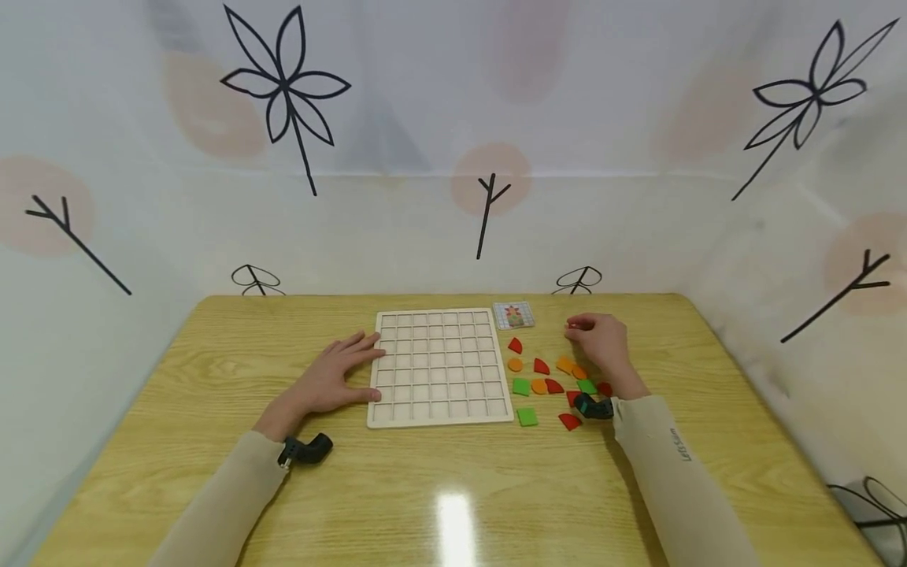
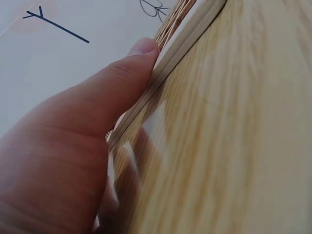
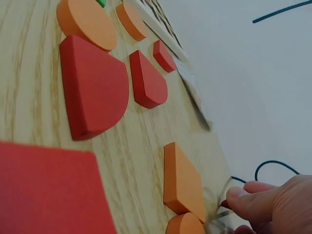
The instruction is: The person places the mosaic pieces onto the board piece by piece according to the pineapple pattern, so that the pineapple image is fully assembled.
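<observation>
Pinching now, my right hand (image 1: 601, 340) has thumb and fingertips closed on a small red piece (image 3: 224, 204), just a sliver showing, so I can't call its full shape! Judging by its loose neighbours, it's light, stiff, hard to break, and perhaps a touch slick on that smooth flat face. Opposite edges are the hold I'd back, with the broad face left free; a flat-lying one looks thin enough to want a fingertip at its rim.

Just nearer me than the pinch, here's an orange block (image 3: 184, 180) with an orange disc (image 1: 579, 372) touching it. Farther toward me and to the left of the grip, red quarter-rounds (image 1: 542, 367) and green squares (image 1: 527, 417) lie scattered. Left of the pinch, past a gap, there's the picture card (image 1: 513, 315), and beyond it the pale gridded board (image 1: 446, 368), broad and flat, likely rigid, best held at the rim.

And over on its far side from the pinch, my left hand (image 1: 333, 378)! Fingers spread, thumb apart from them, touching that edge, clamped on nothing. Under it all, the wooden table (image 1: 368, 504).
</observation>
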{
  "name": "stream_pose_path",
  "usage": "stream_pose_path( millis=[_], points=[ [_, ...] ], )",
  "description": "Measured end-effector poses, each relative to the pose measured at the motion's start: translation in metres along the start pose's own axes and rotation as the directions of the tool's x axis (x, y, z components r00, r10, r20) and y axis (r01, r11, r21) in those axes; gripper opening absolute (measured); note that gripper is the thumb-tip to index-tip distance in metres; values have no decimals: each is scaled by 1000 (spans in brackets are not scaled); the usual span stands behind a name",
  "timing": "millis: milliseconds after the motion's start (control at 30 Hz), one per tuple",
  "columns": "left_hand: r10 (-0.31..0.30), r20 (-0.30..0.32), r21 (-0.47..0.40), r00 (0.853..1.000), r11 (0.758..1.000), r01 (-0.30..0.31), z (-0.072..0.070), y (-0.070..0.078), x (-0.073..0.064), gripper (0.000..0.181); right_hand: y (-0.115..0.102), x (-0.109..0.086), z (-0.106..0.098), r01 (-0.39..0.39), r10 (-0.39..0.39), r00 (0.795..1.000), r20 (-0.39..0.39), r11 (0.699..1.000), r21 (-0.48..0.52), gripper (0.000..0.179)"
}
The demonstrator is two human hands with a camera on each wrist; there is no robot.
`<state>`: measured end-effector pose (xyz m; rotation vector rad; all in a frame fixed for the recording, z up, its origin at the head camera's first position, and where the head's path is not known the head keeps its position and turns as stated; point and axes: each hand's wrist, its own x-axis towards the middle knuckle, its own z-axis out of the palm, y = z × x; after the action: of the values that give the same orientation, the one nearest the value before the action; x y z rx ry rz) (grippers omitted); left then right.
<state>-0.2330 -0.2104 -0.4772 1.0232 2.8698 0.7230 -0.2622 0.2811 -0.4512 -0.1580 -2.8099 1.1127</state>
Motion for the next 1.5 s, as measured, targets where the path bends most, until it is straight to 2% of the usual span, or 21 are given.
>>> stream_pose_path(
  millis=[133,367,500,633,733,867,1067,1133,1333,1500],
  points=[
    [-5,4,-11,1000,1000,6,1,0,0,79,-3,-2,0,23,-23,1000,-11,1000,-8,24],
    [-5,3,-9,1000,1000,5,1,0,1,78,-16,-9,9,122,-120,992,-30,992,44,24],
    [-4,-1,-7,1000,1000,4,1,0,1,78,-30,-14,21,143,-143,990,-16,985,91,25],
    [-2,-8,-13,1000,1000,2,0,1,1,78,-44,-21,34,97,-109,993,44,972,216,27],
    [7,-19,-21,1000,1000,-8,1,1,2,78,-55,-24,45,104,-122,991,49,957,272,28],
    [16,-30,-25,999,1000,-16,1,0,2,78,-68,-21,60,176,-184,983,0,940,292,22],
    [-1,-26,-31,1000,1000,0,0,-2,2,77,-85,-17,83,218,-223,975,-15,932,290,13],
    [-4,-25,-34,1000,999,4,0,-2,2,77,-90,-16,90,220,-227,974,-7,934,282,14],
    [8,-30,-42,1000,999,-9,0,-1,3,77,-102,-13,104,240,-257,966,7,911,334,19],
    [-1,-27,-55,1000,998,0,-2,0,2,77,-111,-11,119,165,-202,978,55,904,394,19]
  ],
)
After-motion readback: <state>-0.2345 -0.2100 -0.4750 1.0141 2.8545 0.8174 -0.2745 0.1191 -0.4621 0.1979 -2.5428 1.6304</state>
